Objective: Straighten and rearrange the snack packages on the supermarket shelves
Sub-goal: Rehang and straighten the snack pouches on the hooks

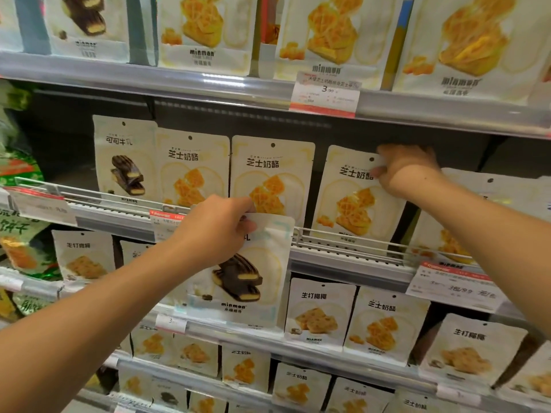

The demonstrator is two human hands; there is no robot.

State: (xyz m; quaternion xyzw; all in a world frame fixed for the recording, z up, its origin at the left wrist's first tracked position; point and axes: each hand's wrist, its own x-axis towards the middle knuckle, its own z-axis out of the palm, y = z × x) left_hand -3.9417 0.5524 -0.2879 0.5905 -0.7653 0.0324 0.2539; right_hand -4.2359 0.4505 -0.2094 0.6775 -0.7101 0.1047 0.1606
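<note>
Closest in, the left hand [213, 231] is pinching the top edge of a chocolate snack pouch [247, 272], fingers curled over it, holding it out in front of the middle shelf rail [343, 242] so it's hanging over the lower rows. Further back on the right, the right hand [402, 169] is gripping the top corner of a cheese waffle pouch [354, 198] that's standing tilted on the middle shelf. Left of it, two more cheese pouches [271, 174] and a cocoa one [125, 159] are standing upright in a row. A price tag [325, 95] is hanging off the top shelf edge [179, 79], with bigger waffle bags [328, 34] sitting up there. Lower shelves are packed with coconut pouches [320, 311].
</note>
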